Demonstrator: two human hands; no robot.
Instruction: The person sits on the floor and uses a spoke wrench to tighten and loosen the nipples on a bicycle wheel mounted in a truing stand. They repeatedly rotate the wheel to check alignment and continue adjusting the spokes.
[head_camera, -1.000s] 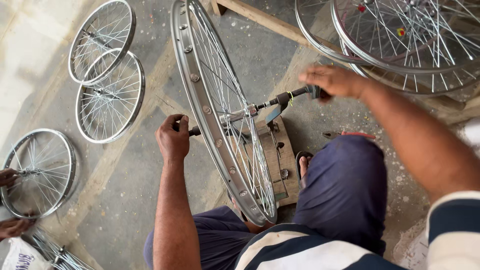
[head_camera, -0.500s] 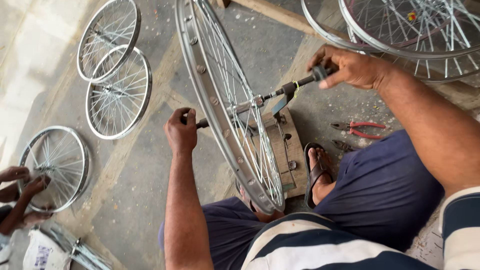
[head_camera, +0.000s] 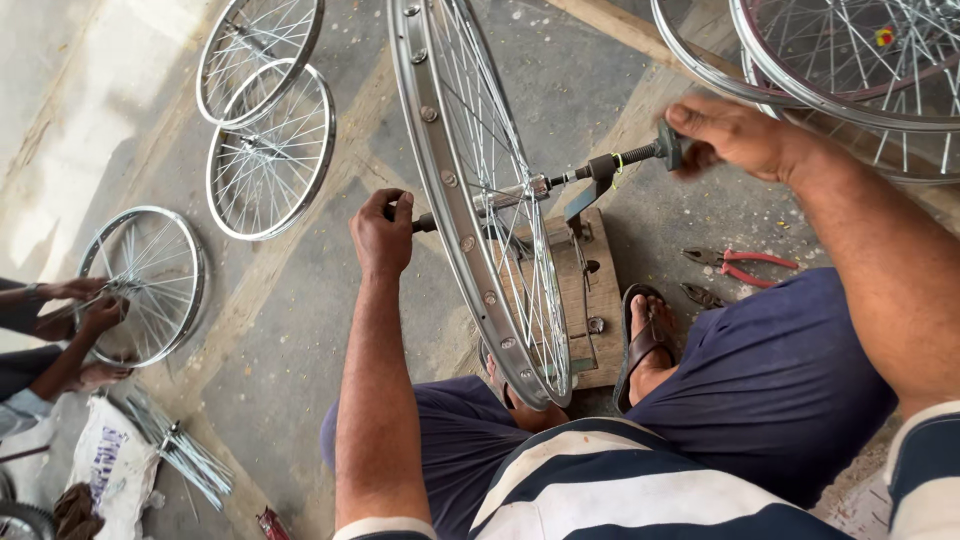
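A large bicycle wheel (head_camera: 470, 190) stands on edge in the middle of the frame, its rim running from the top centre down to the lower centre, where it ends between the person's knees. Its axle (head_camera: 520, 190) lies crosswise, mounted on a small wooden stand (head_camera: 590, 300) on the concrete floor. The left hand (head_camera: 382, 235), just left of the rim, is closed in a fist around the left end of the axle. The right hand (head_camera: 735, 135), at the upper right of the frame, has its fingers curled around the dark knob (head_camera: 668, 150) at the far right end of the threaded axle rod, so the wheel sits between the two hands. A sandalled foot (head_camera: 650, 340) rests just right of the stand, and red-handled pliers (head_camera: 740, 265) lie on the floor near it. More spoked wheels (head_camera: 860, 70) lean at the upper right, behind the right hand. Two smaller wheels (head_camera: 268, 130) lie flat at the upper left. At the left edge, another person's hands (head_camera: 90, 305) hold a further wheel (head_camera: 150, 285), and a bundle of loose spokes (head_camera: 180, 450) lies at the lower left.
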